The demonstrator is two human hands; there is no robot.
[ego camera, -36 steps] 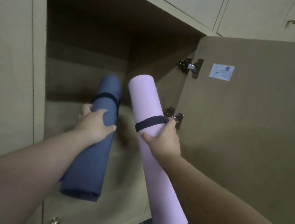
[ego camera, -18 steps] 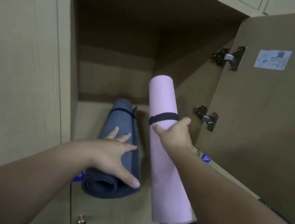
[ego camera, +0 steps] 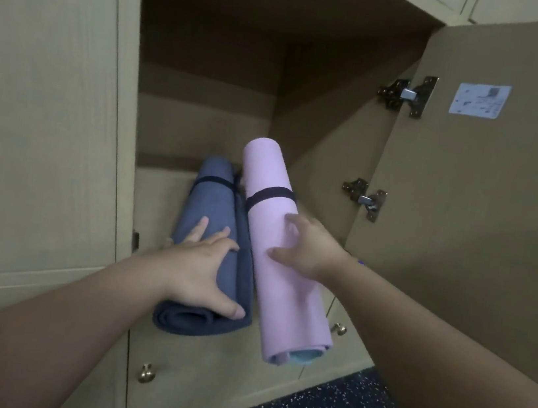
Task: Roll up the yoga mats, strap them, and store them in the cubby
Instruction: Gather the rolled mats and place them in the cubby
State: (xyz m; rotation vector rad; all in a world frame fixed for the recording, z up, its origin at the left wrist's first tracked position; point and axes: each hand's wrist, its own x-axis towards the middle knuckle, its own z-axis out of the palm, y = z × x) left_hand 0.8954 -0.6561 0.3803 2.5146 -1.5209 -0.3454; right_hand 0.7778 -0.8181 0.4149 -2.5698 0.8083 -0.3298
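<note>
Mats (ego camera: 273,260) in cubby (ego camera: 212,57); door label (ego camera: 480,99) seemingly illegible

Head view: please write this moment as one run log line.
step: storing in cubby | blue mat: strapped, left hand on it | pink mat: strapped, right hand on it | both ends stick out

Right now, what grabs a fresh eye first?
Two rolled mats side by side, poking out of the open cubby: the pink mat on the right, the blue mat on the left, each with a dark strap near its far end. The left hand lies on the blue one, the right hand on the pink one.
</note>
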